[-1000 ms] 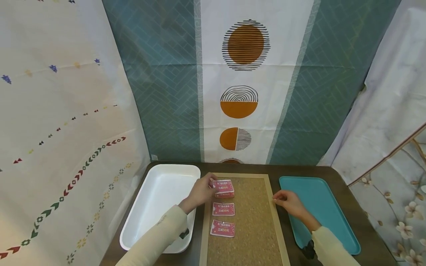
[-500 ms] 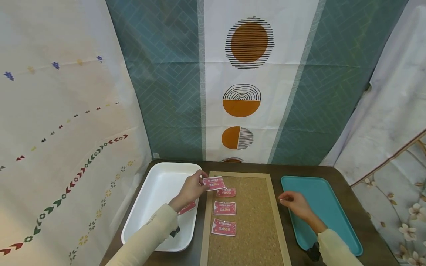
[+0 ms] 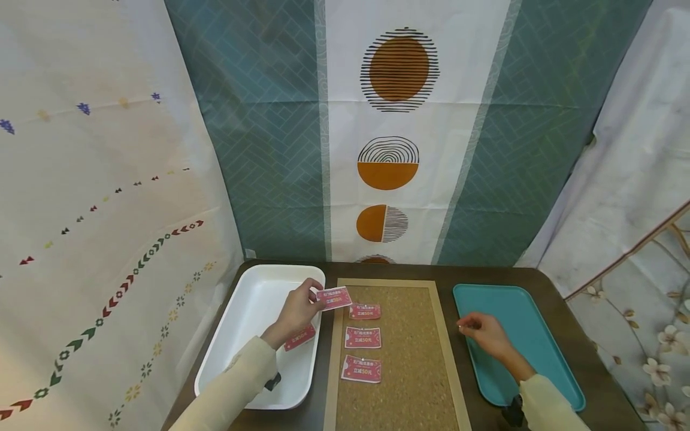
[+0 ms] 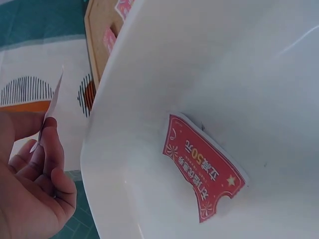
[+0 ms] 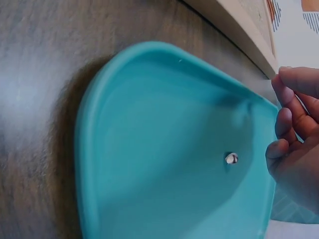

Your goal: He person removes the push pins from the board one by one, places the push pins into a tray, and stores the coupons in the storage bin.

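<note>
Over the right edge of the white tray (image 3: 232, 359), my left hand (image 3: 295, 308) pinches a red coupon (image 3: 334, 297) between thumb and fingers. Another red coupon (image 4: 202, 167) lies inside that tray, partly behind the wrist in the head view. Three more coupons stay on the cork board (image 3: 409, 359): a top one (image 3: 365, 311), a middle one (image 3: 363, 337) and a lower one (image 3: 361, 369). My right hand (image 3: 487, 335) is above the left edge of the teal tray (image 3: 528, 335), thumb and forefinger tips pinched around a tiny pale thing, too small to make out.
One small shiny round piece (image 5: 231, 158) lies in the teal tray. The board's wooden frame (image 3: 447, 353) stands between the two trays on a dark wooden table (image 3: 560, 299). Hanging cloths (image 3: 269, 149) close off the back and both sides.
My left hand has lifted a coupon off the top of the board and carried it left to the white tray. The right hand has shifted right, from the board's frame toward the teal tray.
</note>
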A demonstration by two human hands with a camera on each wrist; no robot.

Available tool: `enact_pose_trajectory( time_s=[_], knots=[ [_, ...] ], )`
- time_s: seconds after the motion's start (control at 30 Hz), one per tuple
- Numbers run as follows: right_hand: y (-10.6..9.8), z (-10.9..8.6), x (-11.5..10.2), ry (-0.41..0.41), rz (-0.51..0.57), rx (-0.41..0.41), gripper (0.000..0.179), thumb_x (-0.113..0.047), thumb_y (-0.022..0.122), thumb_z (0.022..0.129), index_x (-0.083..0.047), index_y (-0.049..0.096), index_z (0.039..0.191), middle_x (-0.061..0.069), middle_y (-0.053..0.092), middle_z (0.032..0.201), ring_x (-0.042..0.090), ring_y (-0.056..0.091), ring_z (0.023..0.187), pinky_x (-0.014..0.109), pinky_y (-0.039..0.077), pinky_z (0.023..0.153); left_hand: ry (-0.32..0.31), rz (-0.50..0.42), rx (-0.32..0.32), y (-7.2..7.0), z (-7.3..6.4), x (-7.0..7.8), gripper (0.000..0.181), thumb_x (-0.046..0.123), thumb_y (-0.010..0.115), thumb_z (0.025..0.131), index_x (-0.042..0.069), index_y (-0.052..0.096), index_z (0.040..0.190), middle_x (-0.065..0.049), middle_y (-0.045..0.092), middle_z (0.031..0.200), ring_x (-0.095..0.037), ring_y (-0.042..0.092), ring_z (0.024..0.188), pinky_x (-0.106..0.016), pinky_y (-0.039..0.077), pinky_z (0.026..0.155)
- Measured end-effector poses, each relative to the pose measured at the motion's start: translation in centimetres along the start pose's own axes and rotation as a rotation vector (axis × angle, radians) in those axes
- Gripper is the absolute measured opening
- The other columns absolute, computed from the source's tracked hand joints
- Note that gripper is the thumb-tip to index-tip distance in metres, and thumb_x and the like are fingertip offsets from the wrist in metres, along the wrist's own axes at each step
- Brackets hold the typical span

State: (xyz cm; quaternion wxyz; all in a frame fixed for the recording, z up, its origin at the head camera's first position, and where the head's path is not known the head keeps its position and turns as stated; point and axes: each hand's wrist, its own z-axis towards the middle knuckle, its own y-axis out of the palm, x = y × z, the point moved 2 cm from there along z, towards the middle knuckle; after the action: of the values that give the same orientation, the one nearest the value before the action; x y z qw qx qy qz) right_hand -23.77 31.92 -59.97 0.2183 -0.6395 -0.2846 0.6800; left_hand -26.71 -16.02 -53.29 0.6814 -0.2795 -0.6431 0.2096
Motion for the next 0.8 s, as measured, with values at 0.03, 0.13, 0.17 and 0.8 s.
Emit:
enact_pose_trajectory(
  time_s=[0.03,0.13,0.17,0.8],
  knots=[
    [0.0,0.0,0.1,0.004,-0.006,0.004,0.011,-0.006,0.076,0.094,0.000,0.078,0.103,0.008,0.076,0.095,0.010,0.063,0.083,0.029,0.051,0.071,-0.001,-0.001,0.005,-0.1,0.0,-0.1,0.038,0.011,0.076,0.097,0.010,0.060,0.131,-0.006,0.069,0.093,-0.016,0.063,0.073,-0.029,0.055,0.063],
    [-0.2,-0.2,0.5,0.011,-0.023,0.011,0.011,-0.008,0.076,0.095,-0.001,0.078,0.103,0.008,0.077,0.096,0.010,0.064,0.084,0.029,0.052,0.072,-0.015,0.003,0.025,-0.4,-0.2,-0.6,0.036,0.011,0.075,0.097,0.009,0.060,0.130,-0.006,0.070,0.092,-0.016,0.063,0.072,-0.028,0.054,0.063],
    [-0.3,-0.3,0.6,0.013,-0.028,0.016,0.011,-0.009,0.076,0.095,-0.002,0.079,0.103,0.007,0.077,0.096,0.009,0.065,0.085,0.029,0.052,0.072,-0.019,0.004,0.030,-0.6,-0.2,-0.7,0.036,0.011,0.075,0.098,0.009,0.060,0.130,-0.006,0.070,0.091,-0.016,0.063,0.072,-0.028,0.054,0.063],
    [-1.2,-1.3,2.4,0.071,-0.046,0.006,0.009,-0.012,0.078,0.095,-0.005,0.079,0.100,0.008,0.077,0.097,0.010,0.062,0.080,0.030,0.049,0.067,-0.100,0.031,0.063,-2.8,-1.9,-5.1,0.034,0.009,0.075,0.096,0.005,0.060,0.126,-0.006,0.069,0.086,-0.016,0.063,0.071,-0.030,0.053,0.064]
  ],
)
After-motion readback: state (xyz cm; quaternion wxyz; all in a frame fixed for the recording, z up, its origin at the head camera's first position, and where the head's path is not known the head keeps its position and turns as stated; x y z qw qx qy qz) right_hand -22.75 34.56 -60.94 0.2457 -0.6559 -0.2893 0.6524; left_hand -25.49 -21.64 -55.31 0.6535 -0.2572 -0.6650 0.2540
